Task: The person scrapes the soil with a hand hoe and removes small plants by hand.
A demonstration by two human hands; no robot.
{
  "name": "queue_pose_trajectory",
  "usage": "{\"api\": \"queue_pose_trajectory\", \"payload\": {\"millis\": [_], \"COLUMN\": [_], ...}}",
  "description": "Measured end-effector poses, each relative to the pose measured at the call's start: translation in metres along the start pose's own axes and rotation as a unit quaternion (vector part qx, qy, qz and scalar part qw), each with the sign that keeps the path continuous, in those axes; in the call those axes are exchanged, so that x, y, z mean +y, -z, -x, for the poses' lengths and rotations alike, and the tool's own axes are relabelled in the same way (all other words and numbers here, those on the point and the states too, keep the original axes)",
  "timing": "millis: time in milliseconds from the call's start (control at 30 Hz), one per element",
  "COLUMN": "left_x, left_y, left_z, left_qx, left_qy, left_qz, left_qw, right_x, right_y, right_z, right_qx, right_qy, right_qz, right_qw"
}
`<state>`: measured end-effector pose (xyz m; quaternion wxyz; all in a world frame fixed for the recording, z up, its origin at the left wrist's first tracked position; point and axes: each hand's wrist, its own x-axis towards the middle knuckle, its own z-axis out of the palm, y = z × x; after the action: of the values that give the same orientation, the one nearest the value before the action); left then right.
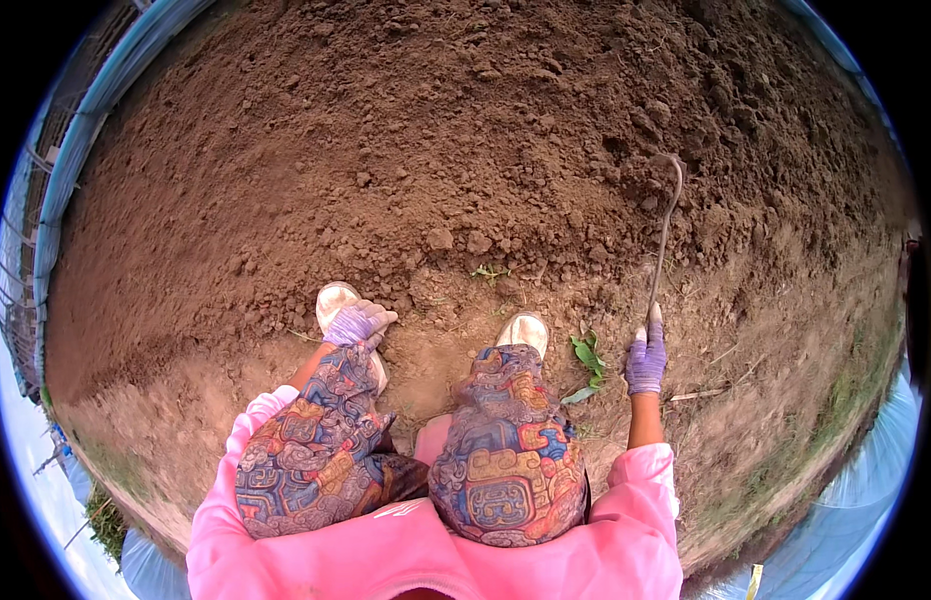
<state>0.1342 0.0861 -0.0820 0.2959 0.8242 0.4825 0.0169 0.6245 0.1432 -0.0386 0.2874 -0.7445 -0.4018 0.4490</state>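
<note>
My right hand (646, 358), in a purple glove with pale fingertips, grips the lower end of a thin-handled hand hoe (666, 225). The hoe's shaft points away from me and bends at its far end, where the head meets the loose brown soil (465, 150); soil partly hides that head. My left hand (359, 324), gloved alike, hangs over my left shin beside the left shoe (334, 298). Nothing shows in its loosely extended fingers, and its palm is hidden. The right shoe (523, 331) stands on firmer ground between my two hands.
Green leaves (588, 361) lie between my right shoe and right hand. A small uprooted-looking weed (489, 273) sits at the edge of the clods. Dry stalks (698, 394) lie at right. Blue plastic sheeting (83, 127) edges the plot at left, with more sheeting (848, 480) at lower right.
</note>
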Motion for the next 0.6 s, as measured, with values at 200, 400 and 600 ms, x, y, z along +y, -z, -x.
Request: {"api": "queue_pose_trajectory", "payload": {"millis": [200,400,600], "left_x": [0.004,0.005,0.001], "left_y": [-0.004,-0.006,-0.006], "left_z": [-0.002,-0.008,0.002], "left_qx": [-0.002,0.004,0.009], "left_qy": [0.023,0.021,0.017], "left_qz": [-0.035,-0.019,-0.024], "left_qw": [0.999,1.000,1.000], "right_x": [-0.023,-0.015,-0.058], "right_y": [-0.004,-0.042,-0.045], "right_z": [0.024,-0.025,0.001], "right_qx": [0.104,0.049,0.034], "right_qy": [0.041,0.089,0.072], "right_qz": [-0.110,0.066,-0.086], "right_qw": [0.988,0.993,0.993]}}
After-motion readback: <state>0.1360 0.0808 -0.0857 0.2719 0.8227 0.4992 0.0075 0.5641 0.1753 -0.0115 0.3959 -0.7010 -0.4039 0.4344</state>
